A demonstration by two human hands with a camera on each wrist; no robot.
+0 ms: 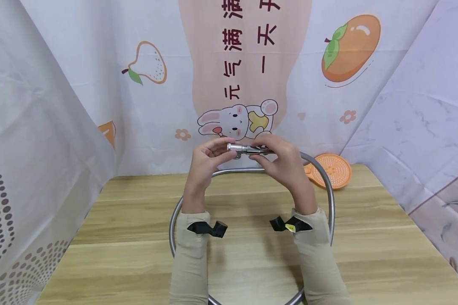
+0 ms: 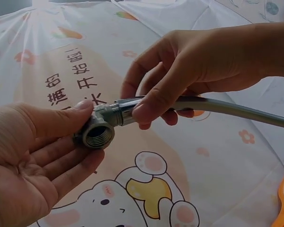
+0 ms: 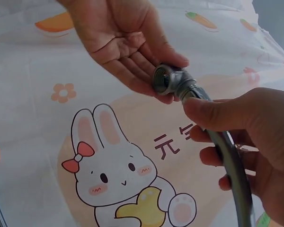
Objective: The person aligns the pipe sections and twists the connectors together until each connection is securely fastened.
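Note:
My left hand (image 1: 203, 166) pinches a metal tee fitting (image 2: 105, 114) between thumb and fingers. One round opening of it, threaded inside, faces the left wrist camera. My right hand (image 1: 284, 163) grips the end of a grey flexible hose (image 1: 330, 203) at its shiny metal connector (image 3: 199, 92). Connector and fitting are in line, end to end, and meet between the two hands. Both hands are raised in front of the cloth backdrop, above the far edge of the table. From the right hand the hose loops down around both forearms.
On the right at the back of the wooden table (image 1: 366, 237) lies an orange perforated round head (image 1: 331, 170) with a short handle, just outside the hose loop. A printed cloth (image 1: 156, 114) hangs behind the table, and more cloth hangs along both sides.

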